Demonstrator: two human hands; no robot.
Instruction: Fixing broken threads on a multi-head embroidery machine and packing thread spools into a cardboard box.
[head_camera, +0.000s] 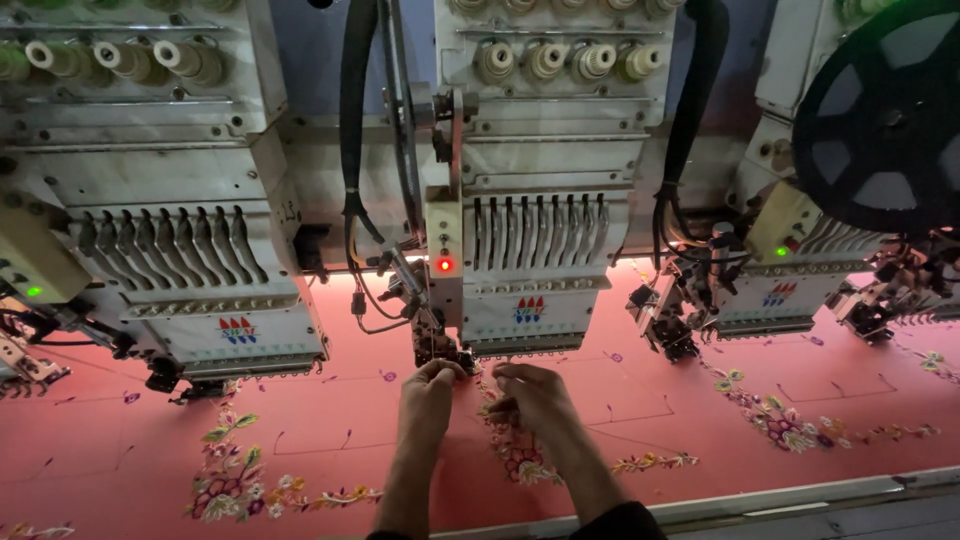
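Pink cloth (640, 420) — hands (430, 385) at needles (500, 352).

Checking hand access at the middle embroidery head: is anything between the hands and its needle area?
Nothing visible: left hand and right hand are already right under the white middle embroidery head, above the pink embroidered fabric.

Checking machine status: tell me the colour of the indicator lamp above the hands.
Red, glowing on the middle embroidery head; the lamp shows best in the head view.

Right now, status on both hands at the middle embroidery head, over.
Left hand and right hand pinched together under the middle embroidery head, at its needle row. Grip contents too small to tell. Red lamp lit. Pink fabric flat below.
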